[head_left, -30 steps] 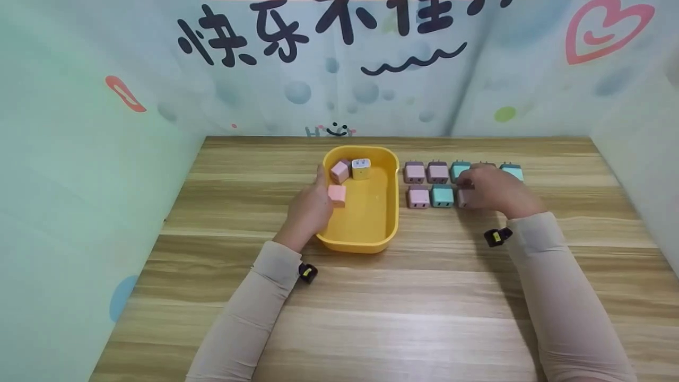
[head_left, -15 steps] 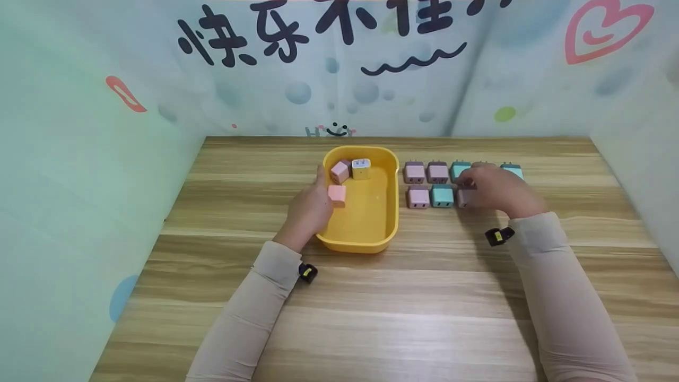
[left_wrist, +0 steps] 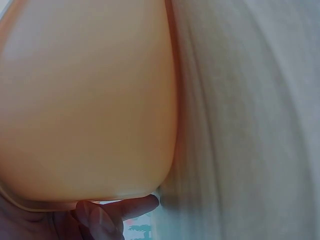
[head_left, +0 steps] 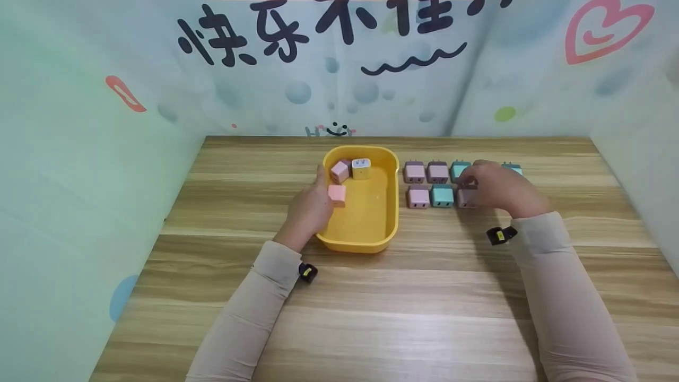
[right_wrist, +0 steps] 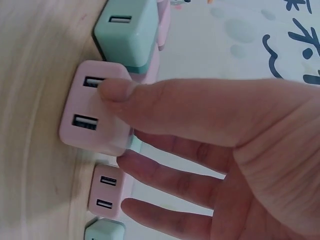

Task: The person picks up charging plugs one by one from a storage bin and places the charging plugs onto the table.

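Observation:
My left hand (head_left: 307, 209) grips the left side of a yellow plastic tray (head_left: 366, 247). In the left wrist view the tray's wall (left_wrist: 90, 110) fills much of the frame, with fingers (left_wrist: 102, 222) along its edge. Inside the tray lie a yellow charger (head_left: 361, 171), a pink charger (head_left: 337, 196) and a pink-and-mauve one (head_left: 340, 171). To the right, my right hand (head_left: 501, 188) pinches a pink USB charger (right_wrist: 95, 109) in the front row. Its thumb (right_wrist: 165, 105) lies over the two ports; the other fingers are behind.
Two rows of chargers stand right of the tray. The front row has a pink charger (head_left: 418, 197) and a teal charger (head_left: 442, 196). Behind are pink ones (head_left: 414, 173) and teal ones (head_left: 512, 170), partly covered by my hand. A printed backdrop (head_left: 297, 106) rises at the wooden table's (head_left: 371, 318) far edge.
My right hand has shifted very slightly to the right at the pink charger. The left hand and the tray have stayed where they were.

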Demonstrator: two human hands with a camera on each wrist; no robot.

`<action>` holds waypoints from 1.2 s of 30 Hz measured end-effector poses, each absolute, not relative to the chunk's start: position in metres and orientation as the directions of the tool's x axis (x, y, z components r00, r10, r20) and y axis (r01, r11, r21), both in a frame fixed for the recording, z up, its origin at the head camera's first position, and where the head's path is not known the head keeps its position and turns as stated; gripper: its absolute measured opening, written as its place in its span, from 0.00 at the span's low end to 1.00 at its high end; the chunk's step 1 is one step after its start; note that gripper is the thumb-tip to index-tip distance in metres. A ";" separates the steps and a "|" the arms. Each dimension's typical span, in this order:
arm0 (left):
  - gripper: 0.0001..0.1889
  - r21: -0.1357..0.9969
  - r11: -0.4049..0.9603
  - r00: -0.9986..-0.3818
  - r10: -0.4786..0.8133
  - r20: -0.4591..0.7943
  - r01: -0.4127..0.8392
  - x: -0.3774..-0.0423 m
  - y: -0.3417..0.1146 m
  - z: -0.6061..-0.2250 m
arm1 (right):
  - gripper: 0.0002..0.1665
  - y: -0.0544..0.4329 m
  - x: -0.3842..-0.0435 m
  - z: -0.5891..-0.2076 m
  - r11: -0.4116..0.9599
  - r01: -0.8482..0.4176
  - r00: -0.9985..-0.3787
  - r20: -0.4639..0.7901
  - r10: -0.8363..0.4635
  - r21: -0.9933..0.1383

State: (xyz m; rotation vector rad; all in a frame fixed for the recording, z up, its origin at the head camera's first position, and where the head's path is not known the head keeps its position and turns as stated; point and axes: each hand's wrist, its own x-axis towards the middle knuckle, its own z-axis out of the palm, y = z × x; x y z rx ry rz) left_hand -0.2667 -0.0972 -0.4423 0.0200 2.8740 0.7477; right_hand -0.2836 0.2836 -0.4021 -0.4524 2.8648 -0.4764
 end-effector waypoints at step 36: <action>0.42 0.482 0.876 -0.986 0.058 -0.155 -0.025 -0.265 -0.097 -0.442 | 0.31 0.249 -0.255 -0.368 0.843 -0.479 -0.875 0.060 -0.480 -0.243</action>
